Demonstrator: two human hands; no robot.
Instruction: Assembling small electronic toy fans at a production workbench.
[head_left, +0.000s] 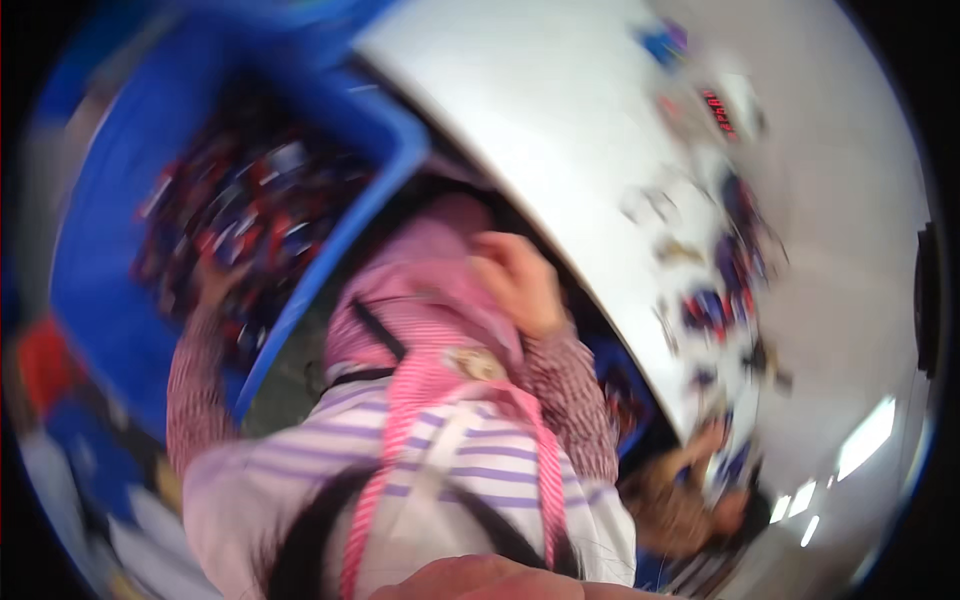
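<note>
My left hand (214,284) reaches down into a large blue bin (105,265) on the left. It touches a heap of small dark blue and red pieces (255,195) with shiny spots, too blurred to name. Its fingers are smeared and partly lost among the pieces, so their hold does not show. My right hand (520,282) is at the near edge of the white table (500,90), over my pink apron (400,290). Its fingers are curled in, and their inner side is hidden. Whether they hold anything cannot be seen.
On the table's right lie blue and red pieces (715,308), dark cords (742,215) and a small device with a red lit display (718,112). Another person (690,500) works at the lower right. Below the table edge is a container with similar pieces (622,400).
</note>
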